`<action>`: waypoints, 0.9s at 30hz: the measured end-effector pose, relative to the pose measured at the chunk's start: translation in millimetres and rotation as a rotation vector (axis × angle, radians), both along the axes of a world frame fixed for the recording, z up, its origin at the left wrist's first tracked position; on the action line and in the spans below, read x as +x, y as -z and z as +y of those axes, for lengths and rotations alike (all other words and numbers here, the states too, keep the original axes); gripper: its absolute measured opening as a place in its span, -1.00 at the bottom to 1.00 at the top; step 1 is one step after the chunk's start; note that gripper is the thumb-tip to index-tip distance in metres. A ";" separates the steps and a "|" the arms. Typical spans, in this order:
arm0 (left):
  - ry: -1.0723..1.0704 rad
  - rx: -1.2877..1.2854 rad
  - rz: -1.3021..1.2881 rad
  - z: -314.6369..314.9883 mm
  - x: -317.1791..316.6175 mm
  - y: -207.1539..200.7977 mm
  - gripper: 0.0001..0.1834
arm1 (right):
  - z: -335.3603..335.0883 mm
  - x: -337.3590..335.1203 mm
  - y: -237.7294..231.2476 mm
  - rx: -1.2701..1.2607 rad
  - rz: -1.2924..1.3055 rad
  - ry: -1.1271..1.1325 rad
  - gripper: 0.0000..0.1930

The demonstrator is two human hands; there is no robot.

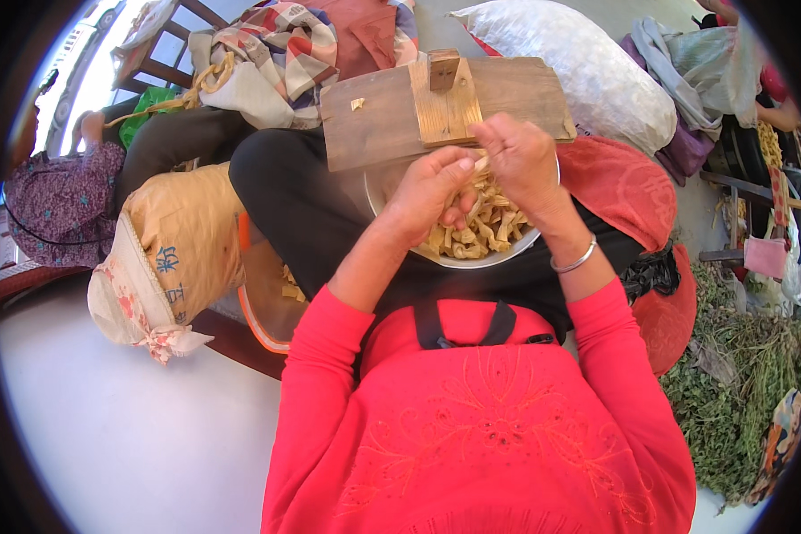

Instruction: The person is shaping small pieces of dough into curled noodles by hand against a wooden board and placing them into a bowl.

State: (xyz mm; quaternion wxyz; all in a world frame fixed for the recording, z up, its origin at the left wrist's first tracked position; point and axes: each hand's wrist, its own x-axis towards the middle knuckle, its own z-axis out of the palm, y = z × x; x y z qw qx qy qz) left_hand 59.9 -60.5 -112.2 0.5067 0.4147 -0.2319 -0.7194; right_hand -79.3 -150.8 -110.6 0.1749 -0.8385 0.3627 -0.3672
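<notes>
My left hand [438, 194] is closed, its thumb and fingertips pressed together over a white bowl [461, 263]. Close beside it, my right hand [518, 165] is a closed fist, with a silver bangle on the wrist. The fingers of both hands hide what they grip, if anything. Pale yellow-brown dried strips [485, 222] fill the bowl below my hands. Just beyond the bowl lies a wooden board [374, 120], with a lighter plank and an upright block fixed on it. One small pale piece [357, 104] rests on the board's left part.
To the left stand a tied tan sack [187, 240] and an orange-rimmed container [262, 311] holding some strips. A large white sack [570, 67] is beyond the board. A red cloth [618, 182] and dried plants [739, 400] lie at right. Another person [62, 205] sits at far left.
</notes>
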 end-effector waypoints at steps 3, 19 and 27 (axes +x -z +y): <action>0.172 -0.008 -0.368 2.5 20.8 -8.1 -0.74 | -10.9 -23.2 -5.0 0.026 0.042 -0.036 -0.72; -0.085 -0.317 -0.136 4.5 -42.4 -12.4 -0.64 | 33.0 -17.2 4.6 0.284 -0.341 -0.045 -0.73; 0.123 -0.032 -0.082 -2.0 -17.6 27.3 -0.83 | 22.0 -25.3 9.4 -0.081 -0.016 0.026 -0.79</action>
